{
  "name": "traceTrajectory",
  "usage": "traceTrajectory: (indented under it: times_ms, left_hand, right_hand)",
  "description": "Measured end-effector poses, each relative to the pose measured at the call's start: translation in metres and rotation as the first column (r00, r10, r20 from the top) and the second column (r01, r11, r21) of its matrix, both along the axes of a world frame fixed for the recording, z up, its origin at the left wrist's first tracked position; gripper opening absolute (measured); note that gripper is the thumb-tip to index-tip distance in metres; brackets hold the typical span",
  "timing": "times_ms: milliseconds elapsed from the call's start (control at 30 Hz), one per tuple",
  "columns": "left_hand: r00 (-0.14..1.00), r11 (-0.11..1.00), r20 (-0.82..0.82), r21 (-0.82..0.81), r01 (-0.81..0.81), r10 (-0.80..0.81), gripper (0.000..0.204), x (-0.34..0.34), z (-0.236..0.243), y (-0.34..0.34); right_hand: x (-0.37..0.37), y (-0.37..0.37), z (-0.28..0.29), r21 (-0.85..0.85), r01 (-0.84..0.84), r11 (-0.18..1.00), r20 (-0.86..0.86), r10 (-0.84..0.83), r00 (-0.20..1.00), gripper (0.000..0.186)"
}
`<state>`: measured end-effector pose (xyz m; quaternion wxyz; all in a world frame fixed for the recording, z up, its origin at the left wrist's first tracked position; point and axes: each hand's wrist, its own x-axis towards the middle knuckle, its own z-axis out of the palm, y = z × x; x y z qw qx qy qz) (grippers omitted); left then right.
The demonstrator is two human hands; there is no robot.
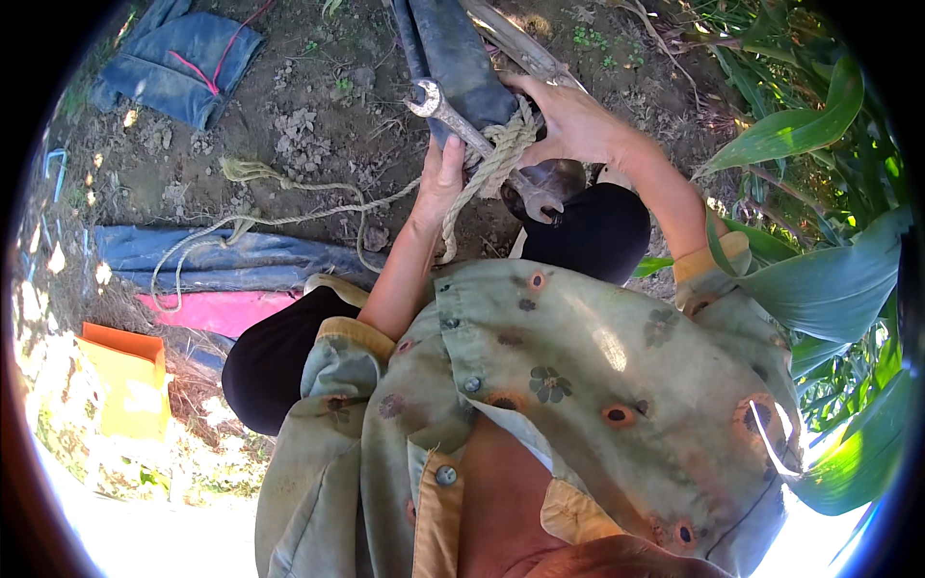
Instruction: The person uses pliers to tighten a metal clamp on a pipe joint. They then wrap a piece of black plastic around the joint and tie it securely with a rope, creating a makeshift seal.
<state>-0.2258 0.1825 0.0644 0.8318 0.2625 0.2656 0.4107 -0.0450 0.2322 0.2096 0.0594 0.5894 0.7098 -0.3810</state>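
Note:
A dark blue flat hose (458, 58) comes in from the top, bunched at its lower end. Several turns of pale rope (511, 144) bind that end together with a double open-ended wrench (461, 123), which lies slantwise across it. My left hand (443, 175) grips the left side of the bundle, thumb up beside the wrench; its other fingers are hidden behind. On the right side, my right hand (568, 118) curls around the bound end, fingertips reaching behind the hose. The rope's loose tail trails left over the ground in loops.
A wooden pole (525, 40) lies beyond my right hand. Dark blue sheeting (178, 67) with a pink cord sits at the upper left. Another blue length (231, 260), pink material (226, 313) and an orange box (125, 376) lie left. Leafy plants (819, 279) crowd the right.

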Motion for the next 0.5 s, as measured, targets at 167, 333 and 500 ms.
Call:
traceTrajectory:
  times_ms: [167,333,500]
  left_hand:
    - [1.000,0.993,0.007,-0.121,0.008,-0.007,0.061,0.004,-0.001,-0.007]
    - [1.000,0.993,0.004,-0.115,0.000,0.000,0.062,-0.001,0.012,-0.004]
    - [0.999,0.987,-0.044,-0.160,0.003,-0.010,0.060,0.003,0.002,-0.010]
  right_hand:
    - [0.000,-0.001,-0.002,-0.030,-0.004,1.000,0.017,0.004,1.000,0.087]
    - [0.007,0.013,-0.011,-0.081,-0.108,0.991,-0.051,0.104,0.993,0.094]
    - [0.000,-0.003,-0.006,-0.113,0.083,0.990,-0.032,-0.087,0.996,0.099]
